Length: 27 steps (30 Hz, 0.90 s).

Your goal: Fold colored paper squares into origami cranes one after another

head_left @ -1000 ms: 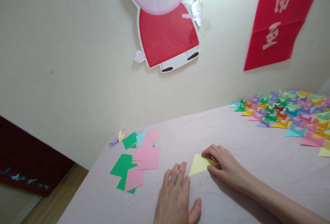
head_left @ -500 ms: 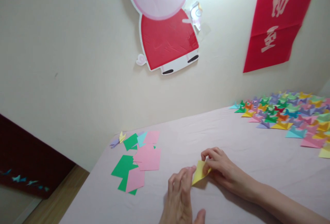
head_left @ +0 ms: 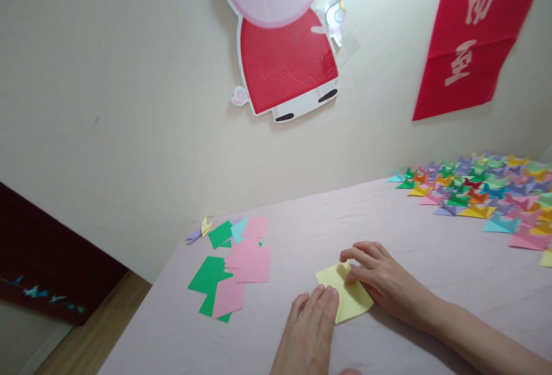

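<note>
Head view: yellow sheet [head_left: 356, 303] lies on the pale pink cloth [head_left: 405, 219], between the two hands. Left hand [head_left: 308, 326] laid flat, fingers together and straight, fingertips over the sheet's left edge; nothing grasped. Right hand [head_left: 383, 277] comes in from the right, fingers bent over the sheet's far right part; cannot tell whether they pinch the paper or only rest there. Left of the grip, loose paper: pink squares [head_left: 254, 263] overlapping green squares [head_left: 204, 274], a light blue piece [head_left: 238, 230] among them. Farther that way, small folded pieces, yellow [head_left: 206, 226] and purple [head_left: 194, 237]. Beyond the right hand, off to its right, many folded paper figures [head_left: 476, 196] in mixed colours, crowded close. Above these, on the wall [head_left: 142, 104], a red banner [head_left: 468, 90]: two pale characters [head_left: 459, 63], too blurred to read. Up beyond the hands, red-clothed cartoon cutout [head_left: 288, 64].
</note>
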Tool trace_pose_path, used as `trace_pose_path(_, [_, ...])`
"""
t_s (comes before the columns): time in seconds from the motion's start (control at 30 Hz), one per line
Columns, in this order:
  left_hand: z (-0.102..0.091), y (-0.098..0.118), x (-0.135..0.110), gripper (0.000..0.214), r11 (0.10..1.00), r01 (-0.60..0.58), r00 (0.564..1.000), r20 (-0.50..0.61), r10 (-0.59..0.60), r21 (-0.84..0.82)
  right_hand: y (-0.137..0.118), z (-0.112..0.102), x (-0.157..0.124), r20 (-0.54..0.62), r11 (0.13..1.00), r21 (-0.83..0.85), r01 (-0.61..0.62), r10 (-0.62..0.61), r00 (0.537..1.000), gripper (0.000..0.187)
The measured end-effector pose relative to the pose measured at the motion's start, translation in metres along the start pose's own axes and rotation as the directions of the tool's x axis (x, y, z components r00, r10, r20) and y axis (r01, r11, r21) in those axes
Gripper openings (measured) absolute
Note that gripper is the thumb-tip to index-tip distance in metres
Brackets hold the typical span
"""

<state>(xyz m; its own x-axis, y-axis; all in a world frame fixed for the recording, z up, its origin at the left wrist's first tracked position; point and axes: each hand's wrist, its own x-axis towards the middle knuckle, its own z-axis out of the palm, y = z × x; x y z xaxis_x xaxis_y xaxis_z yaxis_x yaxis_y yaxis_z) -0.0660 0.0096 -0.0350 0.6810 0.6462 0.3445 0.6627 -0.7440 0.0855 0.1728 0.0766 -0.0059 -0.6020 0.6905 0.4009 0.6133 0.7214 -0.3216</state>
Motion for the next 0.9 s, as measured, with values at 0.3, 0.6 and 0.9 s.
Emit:
trace_pose_path(0.3, [0.020, 0.006, -0.002, 0.071, 0.996, 0.012, 0.989, -0.150, 0.001, 0.088, -0.027, 0.000, -0.002, 0.086, 0.978, -0.086, 0.191, -0.184, 0.979, 0.022])
trace_pose_path(0.6, [0.010, 0.005, -0.006, 0.086, 0.988, 0.153, 0.987, -0.034, -0.154, -0.028, -0.015, -0.007, -0.001, 0.175, 0.986, 0.166, -0.023, -0.007, 0.985, 0.030])
trace_pose_path(0.9, [0.020, 0.012, -0.005, 0.091, 0.966, 0.258, 0.966, 0.013, -0.258, -0.016, -0.022, 0.015, 0.008, 0.118, 0.910, 0.116, -0.399, 0.386, 0.915, 0.019])
